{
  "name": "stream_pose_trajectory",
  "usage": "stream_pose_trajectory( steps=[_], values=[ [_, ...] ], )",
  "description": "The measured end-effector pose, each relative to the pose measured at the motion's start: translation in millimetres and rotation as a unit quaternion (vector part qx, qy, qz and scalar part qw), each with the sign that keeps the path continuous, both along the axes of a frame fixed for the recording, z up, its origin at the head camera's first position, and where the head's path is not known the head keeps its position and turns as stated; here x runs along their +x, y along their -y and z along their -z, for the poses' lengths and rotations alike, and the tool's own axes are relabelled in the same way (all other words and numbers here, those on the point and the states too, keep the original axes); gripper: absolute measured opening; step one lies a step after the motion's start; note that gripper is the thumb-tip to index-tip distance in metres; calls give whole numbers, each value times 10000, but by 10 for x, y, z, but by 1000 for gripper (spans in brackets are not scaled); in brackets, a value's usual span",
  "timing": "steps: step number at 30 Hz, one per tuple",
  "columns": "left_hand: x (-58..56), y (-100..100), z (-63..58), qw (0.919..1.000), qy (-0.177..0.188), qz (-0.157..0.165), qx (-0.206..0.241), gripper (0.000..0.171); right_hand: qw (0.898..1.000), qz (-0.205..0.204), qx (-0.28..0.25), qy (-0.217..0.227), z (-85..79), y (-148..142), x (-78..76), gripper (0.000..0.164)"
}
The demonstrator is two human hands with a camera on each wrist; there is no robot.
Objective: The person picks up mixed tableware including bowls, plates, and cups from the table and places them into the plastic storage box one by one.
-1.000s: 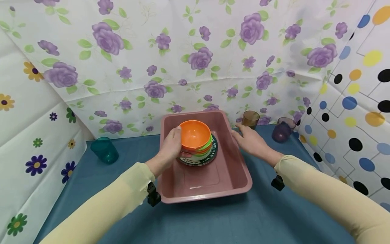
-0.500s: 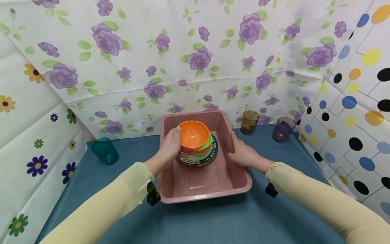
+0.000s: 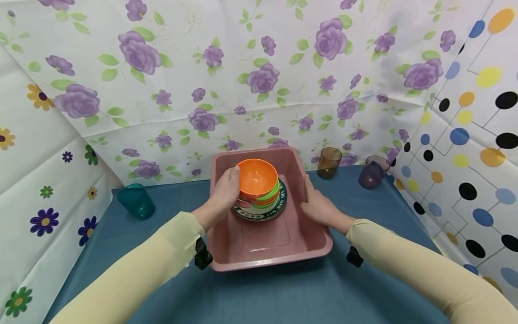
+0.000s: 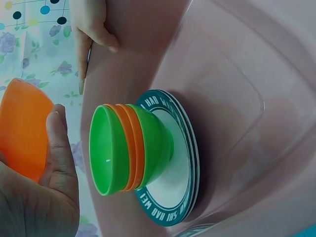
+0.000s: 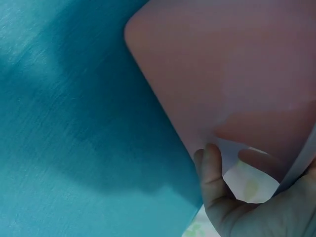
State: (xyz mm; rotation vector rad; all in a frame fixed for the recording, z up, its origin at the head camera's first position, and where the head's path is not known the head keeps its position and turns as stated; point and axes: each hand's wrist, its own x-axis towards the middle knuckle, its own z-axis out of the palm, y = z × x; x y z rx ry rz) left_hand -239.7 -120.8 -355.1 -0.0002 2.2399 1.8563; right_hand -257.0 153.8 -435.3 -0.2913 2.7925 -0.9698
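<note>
My left hand [image 3: 223, 192] pinches an orange bowl [image 3: 258, 177] by its side, thumb at the rim. In the left wrist view this bowl is apart from a nested stack of green and orange bowls [image 4: 155, 140]. The stack sits on white plates [image 4: 170, 192] with a dark green lettered rim, inside a pink basin [image 3: 267, 238]. My right hand [image 3: 321, 208] grips the basin's right wall, thumb on the inner side. From the right wrist, its fingers [image 5: 213, 173] show against the outside of the basin.
A teal cup [image 3: 136, 201] lies tilted on the blue tabletop [image 3: 259, 297] at left. Behind the basin's right side stand a brown cup [image 3: 329, 163] and a purple cup [image 3: 373, 173]. Patterned sheets [image 3: 226, 90] enclose the back and sides.
My right hand has come down from beside the brown cup and taken hold of the basin's right wall. My left hand keeps the orange bowl in nearly the same place.
</note>
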Motion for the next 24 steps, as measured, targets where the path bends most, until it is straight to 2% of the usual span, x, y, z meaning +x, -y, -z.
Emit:
stream_pose_trajectory(
  steps=[12, 20, 24],
  values=[
    [-87, 6, -42, 9993, 86, 62, -354, 58, 9995, 56, 58, -315, 41, 22, 30, 99],
    [-212, 42, -102, 9980, -66, 231, -582, 54, 9990, 146, 188, -370, 34, 12, 31, 97],
    [-284, 37, -150, 9966, -107, 204, -797, 52, 9990, 176, 211, -342, 43, 15, 29, 96]
  ],
)
